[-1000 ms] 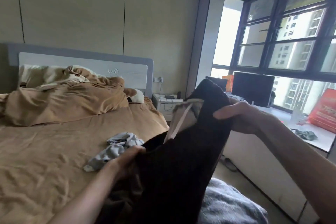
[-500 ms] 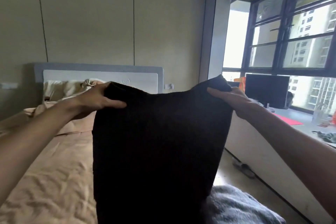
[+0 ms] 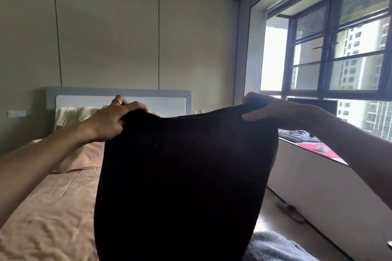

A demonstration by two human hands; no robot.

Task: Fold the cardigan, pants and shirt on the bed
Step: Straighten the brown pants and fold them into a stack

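Aloft, the wide black fabric garment (image 3: 184, 176) hangs over the tan-sheeted bed (image 3: 53, 207), its top corners gripped by the left hand (image 3: 110, 121) and right hand (image 3: 269, 110), fingers curled round the cloth.

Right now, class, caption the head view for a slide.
Left hand and right hand hold the pants up above the bed.

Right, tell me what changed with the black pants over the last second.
The left hand rose from a low grip on the black pants to their top edge, opposite the right hand. The pants now hang spread wide over the bed. The right hand kept its grip, and the grey cloth still lies below.
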